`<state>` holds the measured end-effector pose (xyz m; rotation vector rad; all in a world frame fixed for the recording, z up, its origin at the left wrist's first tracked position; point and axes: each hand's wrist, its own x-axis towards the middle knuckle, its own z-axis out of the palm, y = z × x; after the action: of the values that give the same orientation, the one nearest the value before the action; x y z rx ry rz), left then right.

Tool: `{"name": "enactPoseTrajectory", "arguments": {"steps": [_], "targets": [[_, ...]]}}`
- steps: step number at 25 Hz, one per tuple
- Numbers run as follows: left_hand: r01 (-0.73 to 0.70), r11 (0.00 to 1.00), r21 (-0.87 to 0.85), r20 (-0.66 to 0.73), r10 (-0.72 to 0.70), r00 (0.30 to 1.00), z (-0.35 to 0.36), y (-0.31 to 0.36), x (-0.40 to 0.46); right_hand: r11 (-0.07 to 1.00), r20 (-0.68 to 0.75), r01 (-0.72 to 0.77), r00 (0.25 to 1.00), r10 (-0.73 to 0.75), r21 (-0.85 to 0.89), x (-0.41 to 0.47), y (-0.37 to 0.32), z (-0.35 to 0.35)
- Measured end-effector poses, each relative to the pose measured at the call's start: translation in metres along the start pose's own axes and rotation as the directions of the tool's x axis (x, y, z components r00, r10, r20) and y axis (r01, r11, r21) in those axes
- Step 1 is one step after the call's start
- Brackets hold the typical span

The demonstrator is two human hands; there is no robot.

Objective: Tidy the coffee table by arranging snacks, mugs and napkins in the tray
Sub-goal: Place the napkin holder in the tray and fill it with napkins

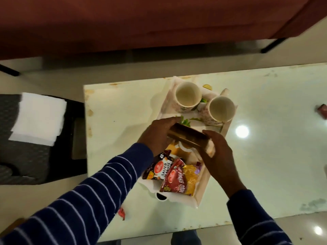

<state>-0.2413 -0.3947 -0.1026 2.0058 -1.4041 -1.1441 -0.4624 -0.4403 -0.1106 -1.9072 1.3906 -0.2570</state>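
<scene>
A white floral tray (201, 191) lies on the pale coffee table (265, 156). Two empty white mugs stand at its far end, one on the left (188, 95) and one on the right (220, 109). Several snack packets fill the near end: salted peanuts (160, 167), a red packet (174, 179) and a yellow one (191, 177). Above the tray's middle, my left hand (156, 134) and my right hand (219, 156) both grip a brown shiny box (187, 137), one at each end.
A red wrapper (122, 213) lies on the table beside my left sleeve. Another reddish item (322, 110) sits at the right edge. White napkins (39, 115) rest on a dark seat to the left. A brown sofa (141, 23) stands beyond the table.
</scene>
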Motion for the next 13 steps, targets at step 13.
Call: {"name": "enactPoseTrajectory", "arguments": {"steps": [13], "targets": [[0.355, 0.896, -0.266, -0.706, -0.432, 0.561, -0.197, -0.153, -0.149, 0.976, 0.077, 0.159, 0.982, -0.172, 0.148, -0.049, -0.183, 0.099]]}}
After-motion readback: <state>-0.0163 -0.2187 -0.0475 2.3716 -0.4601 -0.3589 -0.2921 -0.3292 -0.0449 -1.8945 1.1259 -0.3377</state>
